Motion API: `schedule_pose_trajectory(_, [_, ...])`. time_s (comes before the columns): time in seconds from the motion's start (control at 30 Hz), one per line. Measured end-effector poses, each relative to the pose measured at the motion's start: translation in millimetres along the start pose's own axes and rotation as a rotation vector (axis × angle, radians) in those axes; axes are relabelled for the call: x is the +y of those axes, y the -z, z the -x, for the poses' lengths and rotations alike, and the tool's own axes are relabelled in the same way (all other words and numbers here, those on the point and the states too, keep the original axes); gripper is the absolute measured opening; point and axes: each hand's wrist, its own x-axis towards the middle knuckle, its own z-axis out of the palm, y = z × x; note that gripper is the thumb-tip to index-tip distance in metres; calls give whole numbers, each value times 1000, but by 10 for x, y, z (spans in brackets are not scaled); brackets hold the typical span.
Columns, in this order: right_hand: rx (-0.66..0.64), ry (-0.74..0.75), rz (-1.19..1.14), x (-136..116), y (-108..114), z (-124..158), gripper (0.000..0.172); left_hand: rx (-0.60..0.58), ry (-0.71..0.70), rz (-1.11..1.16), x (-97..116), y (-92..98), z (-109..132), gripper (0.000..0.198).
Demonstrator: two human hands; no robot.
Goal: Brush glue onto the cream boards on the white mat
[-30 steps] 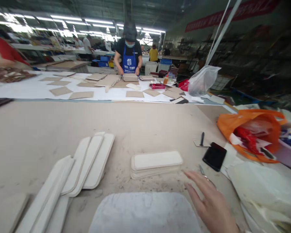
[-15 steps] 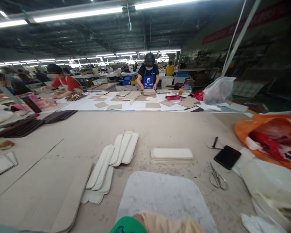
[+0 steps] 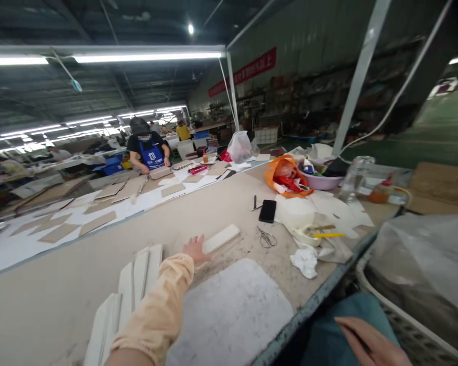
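My left hand point(image 3: 196, 250), at the end of a cream sleeve, reaches across the table to the left end of a small stack of white rounded strips point(image 3: 223, 239). Its fingers are spread at that end, and the stack lies flat. Low at the right, my right hand point(image 3: 372, 343) is over my teal-clad lap, holding nothing visible, with its fingers stretched out. More white strips point(image 3: 132, 279) lie fanned out left of my forearm. In front of me a whitish sheet with rounded corners point(image 3: 232, 310) rests on the table.
Scissors point(image 3: 266, 237) and a black phone point(image 3: 267, 211) lie right of the stack. Farther right are an orange bag point(image 3: 288, 175), a crumpled tissue point(image 3: 304, 262), a purple basin point(image 3: 322, 181) and a glass jar point(image 3: 356, 178). A co-worker point(image 3: 149, 152) stands at the table opposite.
My view has swung right and tilted. My left arm has stretched out to the small stack, and my right hand has come into view.
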Motion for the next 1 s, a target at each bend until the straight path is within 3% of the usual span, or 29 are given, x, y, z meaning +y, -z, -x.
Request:
schedule_pose_trajectory(0.1, [7,35,51,-144,-19,-71,23,-75,17,-112,12,-124,-131,121])
schedule_pose_trajectory(0.27, [-27,39,87,-272,33,-112,22,-124,-39,-202,115,-243,-268,114])
schedule_pose_trajectory(0.47, [-45,27,83,-323,60,-160,22,-101,-105,-261,23,-288,-293,66])
schedule_pose_trajectory(0.53, [-47,25,80,-332,46,-179,22,-90,-112,-277,-1,-312,-282,59])
schedule_pose_trajectory(1.0, [-74,-34,57,-381,82,-167,23,-39,-114,-317,92,-364,-219,65])
